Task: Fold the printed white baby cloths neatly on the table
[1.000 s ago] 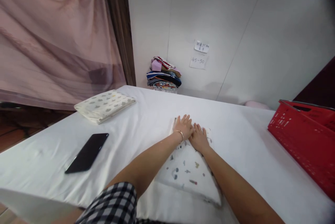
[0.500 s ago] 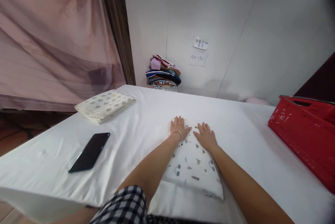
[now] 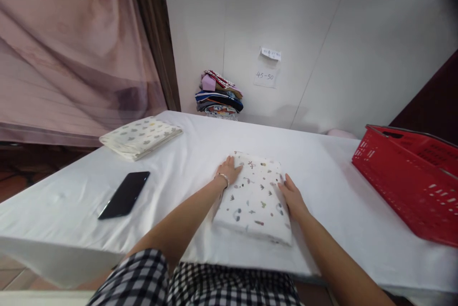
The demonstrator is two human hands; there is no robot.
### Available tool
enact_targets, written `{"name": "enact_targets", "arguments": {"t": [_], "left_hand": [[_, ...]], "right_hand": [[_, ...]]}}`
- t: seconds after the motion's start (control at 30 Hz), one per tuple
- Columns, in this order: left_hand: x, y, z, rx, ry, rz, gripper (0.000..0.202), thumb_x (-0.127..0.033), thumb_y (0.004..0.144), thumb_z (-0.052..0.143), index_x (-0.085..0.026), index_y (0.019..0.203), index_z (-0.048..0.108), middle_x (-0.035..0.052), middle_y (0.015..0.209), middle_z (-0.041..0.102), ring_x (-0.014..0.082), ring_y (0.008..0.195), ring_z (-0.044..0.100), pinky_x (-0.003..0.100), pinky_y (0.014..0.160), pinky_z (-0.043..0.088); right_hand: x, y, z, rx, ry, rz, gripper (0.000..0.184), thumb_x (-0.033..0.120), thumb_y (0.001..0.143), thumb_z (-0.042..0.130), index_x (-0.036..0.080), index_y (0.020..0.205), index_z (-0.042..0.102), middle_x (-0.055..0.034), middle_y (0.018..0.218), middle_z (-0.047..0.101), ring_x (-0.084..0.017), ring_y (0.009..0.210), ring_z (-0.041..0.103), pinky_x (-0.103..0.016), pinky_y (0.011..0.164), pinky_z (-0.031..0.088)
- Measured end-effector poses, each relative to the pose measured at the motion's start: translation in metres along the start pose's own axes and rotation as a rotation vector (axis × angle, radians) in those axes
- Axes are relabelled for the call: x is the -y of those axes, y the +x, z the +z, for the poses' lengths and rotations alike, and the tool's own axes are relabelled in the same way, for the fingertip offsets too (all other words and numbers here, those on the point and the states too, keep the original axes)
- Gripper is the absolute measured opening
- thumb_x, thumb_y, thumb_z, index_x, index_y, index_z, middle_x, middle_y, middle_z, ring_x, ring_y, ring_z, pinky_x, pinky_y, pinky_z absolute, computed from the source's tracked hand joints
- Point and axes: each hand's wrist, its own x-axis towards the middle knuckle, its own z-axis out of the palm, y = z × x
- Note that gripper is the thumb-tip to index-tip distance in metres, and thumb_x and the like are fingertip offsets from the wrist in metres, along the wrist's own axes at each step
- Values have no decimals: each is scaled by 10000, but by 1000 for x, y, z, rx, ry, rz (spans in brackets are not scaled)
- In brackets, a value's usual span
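Outward from the far part of the cloth [image 3: 255, 196], my left hand [image 3: 228, 171] and right hand [image 3: 292, 197] have slid to its two long sides, baring more of the print between them. My left arm reaches forward and inward, its wrist in a bracelet [image 3: 225, 180], the hand low with its palm down at the far left edge. Its fingers are loosely spread, the thumb out over the top of the cloth. My right arm comes in from the lower right, the hand tipped beside the right edge, fingers stretched forward, thumb side against the cloth. Both hands are well unfurled and touch the cloth; I cannot tell whether either pinches its edge.

It lies folded flat on the table [image 3: 179, 191], near my body, slightly slanted. To the right stands a red basket [image 3: 404, 177]; its bottom is hidden, so I cannot tell what it holds.

I count two folded cloths on the table, the other cloth [image 3: 141, 137] at far left, plus one phone [image 3: 125, 195] nearer me. Beyond the table sits one pile [image 3: 219, 97], its pieces too overlapped to count, and two notes [image 3: 265, 77] hang on the wall [image 3: 286, 5].
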Motion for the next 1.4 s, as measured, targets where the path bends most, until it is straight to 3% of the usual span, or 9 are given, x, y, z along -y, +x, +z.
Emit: {"name": "enact_targets", "arguments": {"t": [0.17, 0.43, 0.6, 0.77, 0.87, 0.93, 1.1, 1.27, 1.4], "left_hand": [[-4, -14, -9, -5, -66, -127, 498, -476, 854, 349, -132, 1204, 432, 166, 1205, 549, 267, 1082, 538, 352, 874, 416], [-7, -15, -17, 86, -131, -233, 564, -591, 776, 421, -145, 1118, 470, 162, 1107, 606, 298, 1037, 566, 382, 828, 431], [-4, -8, -14, 25, -169, -245, 564, -576, 776, 445, -151, 1147, 428, 158, 1121, 603, 288, 1023, 577, 367, 808, 438], [-21, -1, -6, 34, -231, -244, 586, -587, 771, 457, -161, 1169, 405, 151, 1090, 620, 282, 1004, 590, 356, 775, 449], [-26, -3, -2, 61, -222, -208, 646, -602, 738, 502, -177, 1210, 386, 142, 1075, 628, 289, 992, 595, 357, 762, 451], [-23, -6, 0, 51, -239, -195, 671, -605, 736, 508, -194, 1247, 367, 128, 1092, 625, 280, 1002, 591, 345, 764, 449], [-13, -18, 6, -7, -377, -152, 596, -548, 797, 466, -216, 1284, 375, 62, 1064, 651, 223, 985, 598, 290, 766, 442], [-10, -29, 18, -131, -464, -122, 542, -443, 809, 514, -199, 1280, 405, 30, 957, 677, 179, 910, 617, 257, 764, 441], [-9, -33, 20, -166, -502, -109, 457, -371, 819, 533, -218, 1242, 456, 6, 919, 678, 147, 886, 619, 226, 778, 439]], "right_hand": [[-11, -35, -11, 94, 446, 137, 834, 461, 759, 575, 181, 1425, 157, -120, 1381, 404, -229, 1182, 487, -377, 938, 461], [21, -32, -5, 296, 497, 165, 609, 384, 722, 640, 167, 1255, 441, -136, 1127, 629, -269, 937, 637, -426, 788, 530], [41, -6, -7, 241, 534, 64, 659, 259, 661, 663, 168, 1274, 435, -97, 1008, 681, -254, 853, 658, -394, 760, 528], [35, 52, -40, 76, 273, 66, 846, 266, 651, 672, 154, 1391, 279, -112, 1041, 664, -232, 841, 657, -362, 767, 518], [18, 74, -59, 14, -149, 107, 718, 275, 684, 625, 95, 1337, 386, -156, 1119, 620, -264, 929, 626, -406, 835, 482], [12, 74, -61, -41, -421, 4, 617, 284, 724, 571, 95, 1298, 446, -160, 1235, 545, -282, 1070, 555, -426, 932, 417], [33, 31, -18, -3, -649, -392, 518, 351, 838, 401, 158, 1317, 433, -81, 1414, 362, -217, 1309, 300, -369, 1087, 227], [57, -11, 49, 252, -746, -576, 598, 442, 885, 301, 150, 1406, 273, -64, 1486, 197, -205, 1370, 119, -392, 1107, 132], [58, -23, 74, 402, -900, -638, 630, 489, 892, 265, 152, 1423, 222, -66, 1492, 156, -206, 1375, 81, -420, 1107, 68]]}}
